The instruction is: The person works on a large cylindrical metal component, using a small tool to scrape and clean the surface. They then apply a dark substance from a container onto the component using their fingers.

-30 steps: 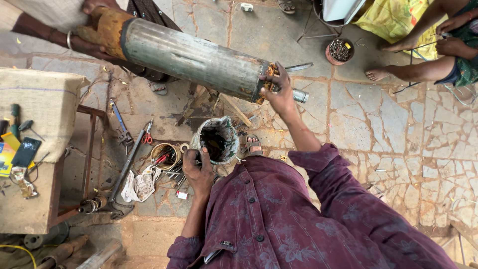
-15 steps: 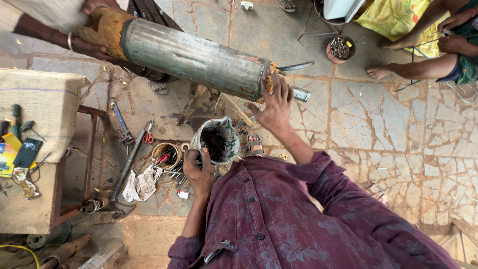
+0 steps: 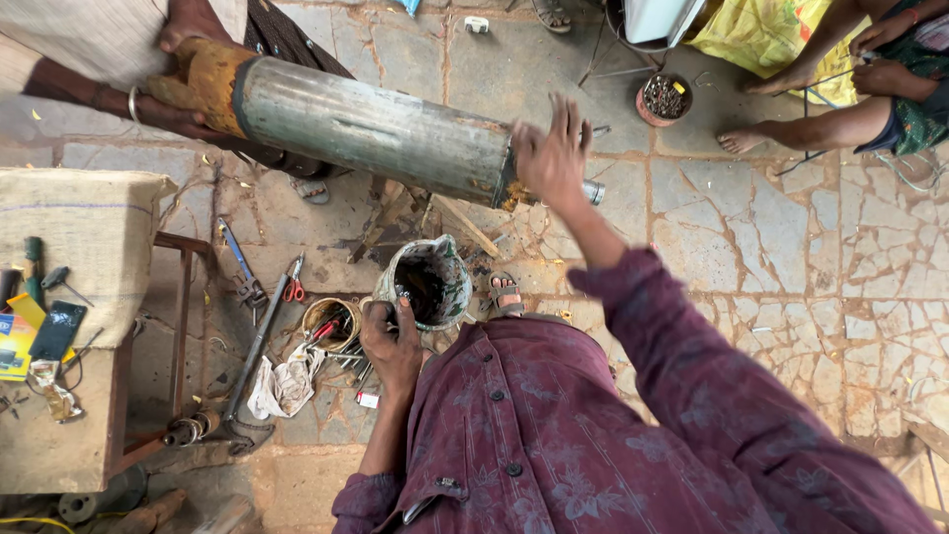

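My left hand (image 3: 393, 341) grips the rim of a dirty round tin (image 3: 427, 284) with dark grease inside, held in front of my maroon shirt. My right hand (image 3: 551, 153) is raised with fingers spread, its palm against the open end of a long grey metal cylinder (image 3: 374, 129). The cylinder lies level, its far end wrapped in a brownish rag. Another person's hands (image 3: 178, 84) hold that wrapped end at the upper left. A short shaft (image 3: 591, 191) sticks out past my right hand.
A table draped in sacking (image 3: 84, 232) with small tools stands at the left. Pliers, a wrench (image 3: 242, 267), a small tin (image 3: 331, 318) and a rag (image 3: 287, 381) lie on the stone floor. A seated person's legs (image 3: 801, 129) and a bowl of bits (image 3: 664, 97) are at the upper right.
My right hand has shifted from the cylinder's lower edge up onto its end face, fingers now spread. The view has tilted slightly. My left hand still holds the tin.
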